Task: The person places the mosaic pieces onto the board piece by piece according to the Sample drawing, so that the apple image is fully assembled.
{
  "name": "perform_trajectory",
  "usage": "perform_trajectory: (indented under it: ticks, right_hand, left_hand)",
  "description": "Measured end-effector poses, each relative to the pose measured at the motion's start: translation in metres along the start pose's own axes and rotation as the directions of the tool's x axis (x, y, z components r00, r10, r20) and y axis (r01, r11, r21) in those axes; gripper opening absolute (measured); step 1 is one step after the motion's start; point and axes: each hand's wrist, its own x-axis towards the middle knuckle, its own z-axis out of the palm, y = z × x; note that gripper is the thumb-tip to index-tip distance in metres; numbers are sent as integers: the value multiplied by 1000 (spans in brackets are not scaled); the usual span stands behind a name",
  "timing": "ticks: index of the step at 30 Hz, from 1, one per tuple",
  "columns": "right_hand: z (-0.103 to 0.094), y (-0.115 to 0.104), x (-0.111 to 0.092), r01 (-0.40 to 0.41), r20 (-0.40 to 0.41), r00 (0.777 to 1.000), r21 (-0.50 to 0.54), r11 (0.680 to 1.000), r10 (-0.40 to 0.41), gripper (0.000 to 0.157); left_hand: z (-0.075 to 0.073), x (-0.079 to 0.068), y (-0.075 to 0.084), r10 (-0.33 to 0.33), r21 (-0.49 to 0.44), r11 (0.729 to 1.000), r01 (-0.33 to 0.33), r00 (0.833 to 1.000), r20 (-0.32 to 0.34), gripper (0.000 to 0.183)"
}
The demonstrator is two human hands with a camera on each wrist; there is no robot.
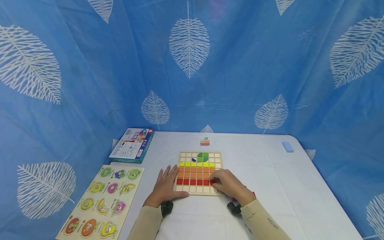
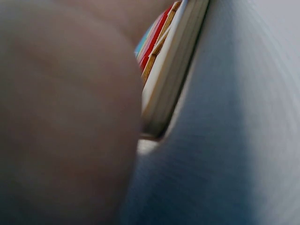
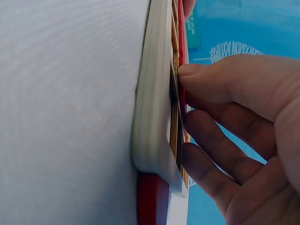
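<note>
A wooden grid board [image 1: 196, 190] lies on the table, with a green, yellow, orange and red tile picture in its squares. My left hand [image 1: 165, 187] rests along the board's left edge, fingers extended and thumb at the front left corner. At the right end of the red row, my right hand [image 1: 229, 183] pinches a red tile [image 1: 212, 182] between thumb and bent fingers, down at the board's surface. In the right wrist view the thumb [image 3: 194, 70] is right at the red row; the tile is mostly hidden by the fingers.
Red pieces [image 1: 254, 193] lie by my right wrist, partly covered. A small picture card [image 1: 205, 141] is behind the board. To the left are a fruit puzzle board [image 1: 100, 193] and a box [image 1: 132, 145]. A blue block [image 1: 287, 146] lies at the back right.
</note>
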Motion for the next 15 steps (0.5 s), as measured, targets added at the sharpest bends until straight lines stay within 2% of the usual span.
perform_trajectory:
  ticks: [6,15]
  right_hand:
    - [-1,0,-3,-32,-15,999,5,999,32,20]
    - [-9,9,-17,-98,-81,992,14,995,99,19]
  left_hand:
    - [0,0,0,6,2,1000,-6,1000,-1,130]
    - [2,0,-2,1,-8,1000,-1,1000,-7,130]
